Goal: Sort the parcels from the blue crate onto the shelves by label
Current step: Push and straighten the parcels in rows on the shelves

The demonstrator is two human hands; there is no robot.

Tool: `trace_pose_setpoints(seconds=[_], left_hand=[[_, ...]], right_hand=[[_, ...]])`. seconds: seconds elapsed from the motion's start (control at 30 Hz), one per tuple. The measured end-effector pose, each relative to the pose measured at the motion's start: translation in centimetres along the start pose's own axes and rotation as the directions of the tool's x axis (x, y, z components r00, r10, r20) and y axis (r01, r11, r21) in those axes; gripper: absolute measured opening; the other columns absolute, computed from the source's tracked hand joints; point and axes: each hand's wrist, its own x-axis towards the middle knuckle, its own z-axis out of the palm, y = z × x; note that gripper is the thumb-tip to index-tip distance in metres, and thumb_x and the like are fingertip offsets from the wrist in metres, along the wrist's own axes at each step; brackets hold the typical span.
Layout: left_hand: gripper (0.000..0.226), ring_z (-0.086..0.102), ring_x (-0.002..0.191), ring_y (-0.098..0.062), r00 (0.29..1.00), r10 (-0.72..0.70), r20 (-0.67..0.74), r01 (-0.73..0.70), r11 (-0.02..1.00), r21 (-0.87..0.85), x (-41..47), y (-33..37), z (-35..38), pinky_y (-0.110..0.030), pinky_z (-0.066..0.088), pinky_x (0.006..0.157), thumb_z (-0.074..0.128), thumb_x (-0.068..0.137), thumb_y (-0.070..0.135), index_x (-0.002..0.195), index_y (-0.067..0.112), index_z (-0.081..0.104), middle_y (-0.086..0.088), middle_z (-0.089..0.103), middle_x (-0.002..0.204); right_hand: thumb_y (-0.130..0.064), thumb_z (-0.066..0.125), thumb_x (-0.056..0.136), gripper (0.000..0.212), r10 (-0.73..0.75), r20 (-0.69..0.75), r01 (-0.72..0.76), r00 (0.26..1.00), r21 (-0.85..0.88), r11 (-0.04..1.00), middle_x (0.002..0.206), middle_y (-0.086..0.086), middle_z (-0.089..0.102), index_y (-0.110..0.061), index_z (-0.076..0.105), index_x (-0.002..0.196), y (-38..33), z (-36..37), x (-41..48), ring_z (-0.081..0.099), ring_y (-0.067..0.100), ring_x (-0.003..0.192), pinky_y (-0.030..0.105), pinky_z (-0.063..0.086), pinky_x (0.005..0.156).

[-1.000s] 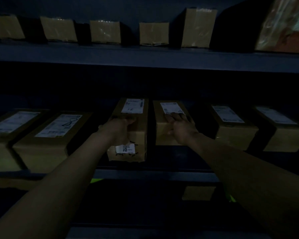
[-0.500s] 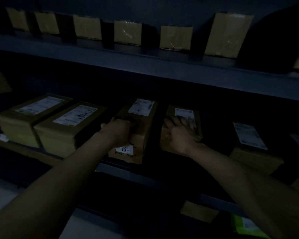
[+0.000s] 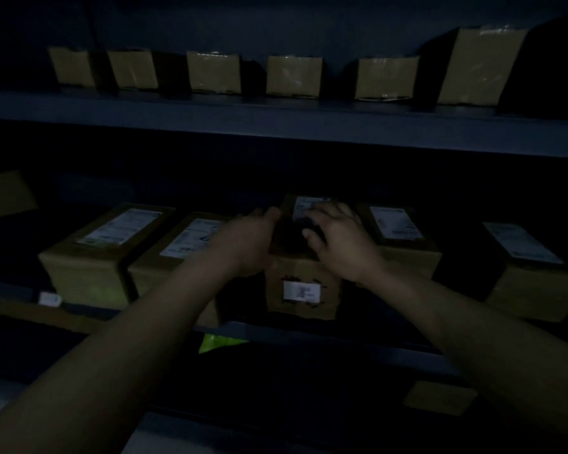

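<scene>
Dim, slightly blurred. Both hands on one parcel (image 3: 302, 283), sitting on the mid shelf (image 3: 358, 347).

Left hand (image 3: 250, 244) gripping parcel's left side, thumb up at its top-left edge, other fingers round the side (tips hidden, so depth of grip unclear).

Right hand (image 3: 338, 240) lying flat on parcel's top, fingers straight and spread, partly covering the top label (image 3: 304, 204). Not curled round anything.

Small white sticker (image 3: 301, 291) on parcel's front face, text unreadable.

- Just right of parcel: labelled box (image 3: 404, 250), touching or a hair apart, cannot tell.
- Further right of parcel: far box (image 3: 532, 283), also labelled, dark gap between.
- Left of parcel: two left boxes (image 3: 92, 267) side by side, both labelled, the nearer one partly behind the left forearm.
- Above parcel: top shelf (image 3: 276, 122) carrying a row of six taped boxes (image 3: 292, 77), upright, spaced apart.
- Below-left of parcel, under the shelf edge: green thing (image 3: 218, 343), can't say what.
- Far left of parcel, about level with its base: small white tag (image 3: 50, 299).
</scene>
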Motion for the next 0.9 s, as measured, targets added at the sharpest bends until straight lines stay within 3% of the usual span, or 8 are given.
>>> trace_pose_setpoints(seconds=[0.13,0.2,0.3,0.37,0.43,0.57,0.67,0.9], left_hand=[[0.057,0.044,0.12,-0.036,0.989,-0.099,-0.113,0.112,0.988,0.109,-2.8,-6.9,-1.7,-0.048,0.038,0.098,0.06,0.086,0.033,0.137,0.02,0.038,-0.014,0.042,0.131],[0.061,0.037,0.127,-0.037,0.983,-0.169,-0.072,0.179,0.971,0.159,-4.0,-10.8,-2.0,-0.051,0.031,0.102,0.056,0.09,0.04,0.142,0.022,0.031,-0.013,0.037,0.138],[0.084,0.019,0.14,-0.036,0.948,-0.288,0.136,0.256,0.944,0.21,-5.8,-16.7,-1.6,-0.048,0.022,0.111,0.058,0.09,0.039,0.152,0.024,0.004,-0.012,0.011,0.156],[0.088,0.017,0.142,-0.034,0.938,-0.27,0.217,0.205,0.938,0.281,-6.2,-19.8,-0.4,-0.047,0.02,0.115,0.058,0.09,0.031,0.152,0.022,-0.003,-0.014,0.008,0.157],[0.071,0.028,0.137,-0.034,0.961,-0.197,0.194,0.127,0.937,0.325,-6.0,-22.1,1.1,-0.046,0.026,0.113,0.047,0.096,0.02,0.152,0.017,0.003,-0.015,0.018,0.154],[0.058,0.032,0.135,-0.032,0.994,-0.085,0.07,0.068,0.973,0.222,-4.3,-25.5,2.6,-0.041,0.029,0.112,0.035,0.1,0.015,0.152,0.018,0.009,-0.013,0.023,0.154],[0.051,0.031,0.137,-0.03,0.995,-0.103,0.018,0.1,0.991,0.092,-2.3,-26.8,2.9,-0.038,0.027,0.113,0.032,0.103,0.02,0.151,0.017,0.014,-0.012,0.025,0.154],[0.06,0.019,0.141,-0.036,0.996,-0.09,-0.025,0.092,0.99,0.11,1.7,-28.5,3.0,-0.042,0.028,0.113,0.037,0.099,0.01,0.152,0.022,0.011,-0.01,0.02,0.157]], right_hand=[[-0.04,0.045,0.099,0.052,-0.048,0.036,0.046,0.998,0.058,0.997,0.15,0.007,0.038,-0.015,0.042,0.144,-6.6,1.9,0.3,0.028,0.024,0.136,0.041,0.024,0.113],[-0.048,0.046,0.096,0.06,-0.08,0.1,0.073,0.992,0.072,0.995,0.152,0.006,0.034,-0.017,0.038,0.146,-9.9,3.2,0.9,0.022,0.023,0.139,0.043,0.022,0.115],[-0.058,0.05,0.089,0.074,-0.079,0.275,0.078,0.958,0.016,0.997,0.157,0.002,0.022,-0.025,0.026,0.151,-14.1,5.7,2.1,0.011,0.022,0.141,0.043,0.014,0.117],[-0.057,0.054,0.088,0.078,-0.05,0.36,0.077,0.932,-0.063,0.995,0.158,0.0,0.017,-0.028,0.021,0.151,-15.8,7.1,3.0,0.008,0.023,0.142,0.045,0.011,0.116],[-0.053,0.057,0.088,0.079,-0.004,0.394,0.061,0.919,-0.132,0.989,0.158,0.001,0.017,-0.027,0.017,0.152,-16.9,8.1,3.9,0.009,0.025,0.142,0.046,0.01,0.116],[-0.047,0.058,0.089,0.079,0.083,0.421,-0.003,0.903,-0.187,0.982,0.158,0.004,0.016,-0.027,0.015,0.152,-17.5,9.6,6.1,0.015,0.028,0.141,0.046,0.011,0.114],[-0.042,0.057,0.09,0.077,0.136,0.408,-0.043,0.903,-0.228,0.973,0.159,0.005,0.015,-0.028,0.015,0.153,-17.0,10.5,8.1,0.016,0.03,0.141,0.046,0.015,0.113],[-0.036,0.053,0.094,0.072,0.209,0.368,-0.123,0.906,-0.243,0.962,0.159,0.003,0.014,-0.028,0.013,0.153,-15.6,13.2,12.2,0.015,0.031,0.142,0.045,0.012,0.116]])
